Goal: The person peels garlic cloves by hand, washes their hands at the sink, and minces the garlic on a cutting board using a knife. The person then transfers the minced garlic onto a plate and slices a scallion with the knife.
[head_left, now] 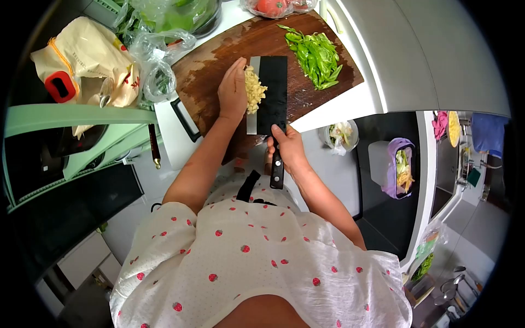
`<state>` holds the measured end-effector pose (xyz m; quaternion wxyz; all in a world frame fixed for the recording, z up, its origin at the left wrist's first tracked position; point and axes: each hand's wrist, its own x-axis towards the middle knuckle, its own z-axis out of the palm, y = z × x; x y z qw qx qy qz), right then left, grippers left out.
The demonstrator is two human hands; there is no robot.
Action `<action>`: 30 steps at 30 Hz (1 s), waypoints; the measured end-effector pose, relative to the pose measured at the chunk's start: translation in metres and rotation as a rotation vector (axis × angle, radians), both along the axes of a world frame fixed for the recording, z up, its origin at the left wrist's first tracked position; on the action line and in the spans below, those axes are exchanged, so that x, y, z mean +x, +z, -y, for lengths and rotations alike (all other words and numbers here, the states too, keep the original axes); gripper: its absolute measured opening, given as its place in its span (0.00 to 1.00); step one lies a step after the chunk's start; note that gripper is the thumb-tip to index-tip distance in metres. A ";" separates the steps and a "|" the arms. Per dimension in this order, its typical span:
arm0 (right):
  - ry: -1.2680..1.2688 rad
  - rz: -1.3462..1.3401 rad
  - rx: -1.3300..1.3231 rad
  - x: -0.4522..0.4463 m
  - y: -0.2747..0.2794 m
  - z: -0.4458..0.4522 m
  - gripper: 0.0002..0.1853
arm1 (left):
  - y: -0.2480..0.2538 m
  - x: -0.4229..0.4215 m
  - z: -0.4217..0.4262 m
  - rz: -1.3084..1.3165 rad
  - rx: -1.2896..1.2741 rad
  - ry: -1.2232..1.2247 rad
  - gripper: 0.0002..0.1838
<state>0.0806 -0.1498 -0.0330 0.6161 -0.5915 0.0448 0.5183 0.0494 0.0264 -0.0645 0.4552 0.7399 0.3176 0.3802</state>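
Note:
My right hand [288, 147] grips the dark handle of a cleaver [272, 93], its broad blade lying flat over the wooden cutting board [208, 52]. A small heap of chopped garlic [254, 90] sits along the blade's bright left edge, partly on the metal. Close against the heap's left side is my left hand [233, 92], its fingers stretched out and holding nothing. Sliced green peppers [315, 59] lie in a pile on the board, right of the blade.
Bagged tomatoes [272, 6] are behind the board. Bagged greens [164, 16] and a cream packet [90, 60] stand at the left. On the floor to the right are a lined bin [339, 136] and a purple-rimmed bin [402, 167] with scraps.

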 end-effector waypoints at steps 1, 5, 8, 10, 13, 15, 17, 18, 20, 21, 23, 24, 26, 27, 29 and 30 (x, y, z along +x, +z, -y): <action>0.007 0.023 -0.013 -0.005 -0.001 -0.003 0.10 | 0.000 0.000 -0.001 -0.005 0.003 -0.005 0.22; 0.004 0.099 -0.013 -0.023 -0.001 -0.014 0.11 | 0.002 0.000 -0.002 -0.070 0.037 -0.058 0.23; 0.046 0.155 -0.038 -0.034 0.006 -0.028 0.11 | 0.003 0.002 -0.005 -0.066 0.034 -0.079 0.23; 0.040 0.146 -0.022 -0.036 0.006 -0.030 0.11 | 0.001 0.001 -0.005 -0.040 0.008 -0.109 0.22; 0.009 0.121 -0.016 -0.039 0.000 -0.026 0.12 | 0.001 0.001 -0.004 0.003 0.108 -0.175 0.20; -0.007 0.179 -0.051 -0.045 -0.007 -0.025 0.11 | -0.004 0.002 0.004 0.074 -0.220 -0.189 0.19; -0.053 0.199 -0.029 -0.050 0.002 -0.010 0.12 | -0.020 0.005 0.008 0.120 -0.068 -0.299 0.19; -0.098 0.179 -0.022 -0.052 0.003 -0.001 0.12 | -0.001 0.006 0.024 0.062 0.141 -0.311 0.20; -0.198 0.159 0.028 -0.054 0.019 0.027 0.13 | 0.024 0.015 0.057 0.022 0.127 -0.376 0.22; -0.251 0.154 0.052 -0.055 0.021 0.041 0.13 | 0.034 0.021 0.075 0.018 0.129 -0.415 0.22; -0.368 0.166 0.111 -0.056 0.021 0.071 0.13 | 0.045 0.036 0.113 0.039 0.103 -0.511 0.22; -0.426 0.192 0.124 -0.057 0.023 0.087 0.13 | 0.050 0.043 0.134 0.049 0.098 -0.563 0.22; -0.557 0.198 0.113 -0.059 0.029 0.123 0.12 | 0.060 0.053 0.181 0.051 0.058 -0.687 0.23; -0.618 0.192 0.099 -0.061 0.032 0.142 0.12 | 0.060 0.059 0.203 0.058 0.064 -0.746 0.23; -0.726 0.220 0.091 -0.067 0.038 0.186 0.12 | 0.057 0.070 0.259 0.073 -0.071 -0.874 0.23; -0.775 0.241 0.092 -0.071 0.040 0.210 0.11 | 0.061 0.072 0.289 0.076 -0.035 -0.937 0.23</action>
